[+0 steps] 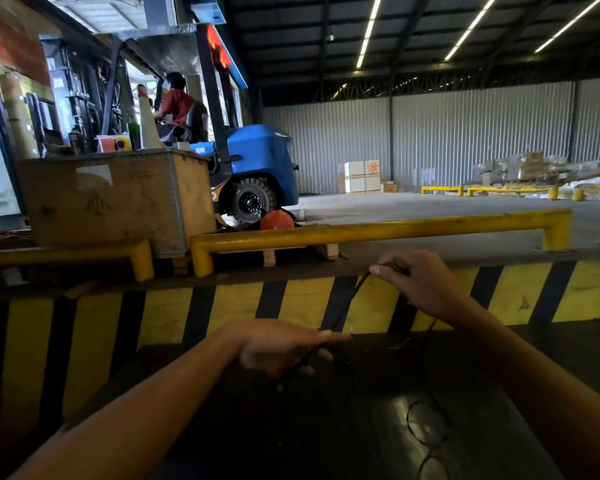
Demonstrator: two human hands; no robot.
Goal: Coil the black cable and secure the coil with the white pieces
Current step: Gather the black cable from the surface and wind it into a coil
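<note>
A thin black cable (347, 305) runs taut on a slant between both hands, in front of a yellow-and-black striped wall. My left hand (281, 346) pinches its lower end at centre frame. My right hand (420, 284) grips the upper end, higher and to the right. More of the cable hangs from my right hand and lies in loose curls (426, 431) on the dark shiny surface below. A tiny white speck (351, 330) shows at my left fingertips; I cannot tell what it is. No other white pieces are visible.
A striped ledge (222, 306) with yellow guard rails (361, 232) stands just ahead. Behind it at left are a wooden crate (118, 199) and a blue forklift (260, 168) with a person seated in it. White boxes (362, 176) stand at the far corrugated wall.
</note>
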